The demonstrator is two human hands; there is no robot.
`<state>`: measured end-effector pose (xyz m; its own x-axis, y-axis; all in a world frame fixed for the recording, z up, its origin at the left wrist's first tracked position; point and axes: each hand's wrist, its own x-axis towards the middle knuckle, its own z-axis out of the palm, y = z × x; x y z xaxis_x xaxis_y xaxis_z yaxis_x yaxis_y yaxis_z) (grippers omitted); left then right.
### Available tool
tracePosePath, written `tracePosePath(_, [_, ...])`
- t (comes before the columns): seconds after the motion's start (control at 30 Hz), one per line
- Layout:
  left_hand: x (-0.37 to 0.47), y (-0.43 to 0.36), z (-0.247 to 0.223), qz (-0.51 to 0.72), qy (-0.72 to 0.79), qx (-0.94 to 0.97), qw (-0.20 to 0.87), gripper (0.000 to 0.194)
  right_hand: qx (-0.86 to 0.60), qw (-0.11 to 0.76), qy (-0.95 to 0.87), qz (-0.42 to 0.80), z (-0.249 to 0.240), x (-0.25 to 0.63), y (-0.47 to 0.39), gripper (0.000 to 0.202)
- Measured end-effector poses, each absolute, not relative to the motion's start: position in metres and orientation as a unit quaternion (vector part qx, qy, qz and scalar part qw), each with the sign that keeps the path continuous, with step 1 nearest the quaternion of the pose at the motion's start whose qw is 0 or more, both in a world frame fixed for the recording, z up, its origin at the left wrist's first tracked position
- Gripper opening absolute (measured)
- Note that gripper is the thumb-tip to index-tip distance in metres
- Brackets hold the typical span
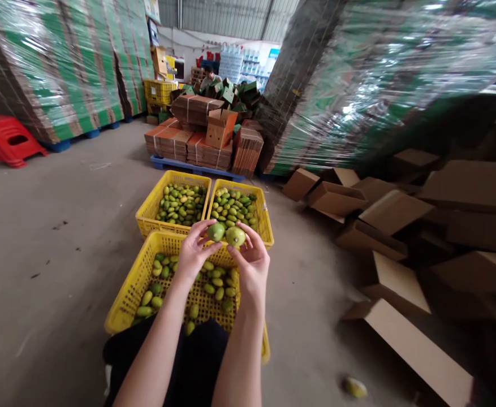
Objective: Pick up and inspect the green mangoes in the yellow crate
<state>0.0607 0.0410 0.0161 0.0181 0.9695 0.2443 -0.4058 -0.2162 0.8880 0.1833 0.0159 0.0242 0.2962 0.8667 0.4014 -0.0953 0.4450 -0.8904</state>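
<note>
My left hand (193,251) is closed around a green mango (216,232), gripping it between thumb and fingers. A yellower green mango (235,237) sits in my right hand (251,260), also pinched by thumb and fingertips. Both fruits are held up side by side, over the near yellow crate (124,288). Several mangoes (219,282) lie scattered in that crate, and its slotted floor shows between them. Behind it stand two more yellow crates, the left one (146,212) and the right one (267,223), both holding many mangoes. My forearms hide part of the near crate.
Open cardboard boxes (394,212) are heaped on the right, and a single mango (354,388) lies on the floor near them. Flattened cartons (207,150) rest on a blue pallet (197,168) ahead. Wrapped stacks flank both sides. A red stool (8,138) stands left; a person (209,78) is far back.
</note>
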Motion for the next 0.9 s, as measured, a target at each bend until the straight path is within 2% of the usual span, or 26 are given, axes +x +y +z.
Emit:
tracePosePath(0.17, [0.059,0.042,0.016,0.625,0.315,0.490,0.519,0.043,-0.400,0.707,-0.474,0.340,0.023,0.183,0.019,0.039])
tracePosePath(0.3, [0.053,0.043,0.016,0.625,0.325,0.495,0.508,0.045,-0.410,0.686,-0.469,0.376,0.025,0.182,0.018,0.043])
tracePosePath(0.57, [0.040,0.044,0.014,0.503,0.332,0.392,0.695,0.057,-0.420,0.656,-0.395,0.488,0.034,0.174,0.012,0.040])
tracePosePath(0.77, [0.045,0.046,0.013,0.501,0.355,0.360,0.702,0.054,-0.456,0.658,-0.368,0.474,0.030,0.165,0.021,0.034])
tracePosePath(0.9, [0.048,0.047,0.015,0.572,0.316,0.381,0.654,0.053,-0.466,0.689,-0.378,0.407,0.023,0.164,0.027,0.034])
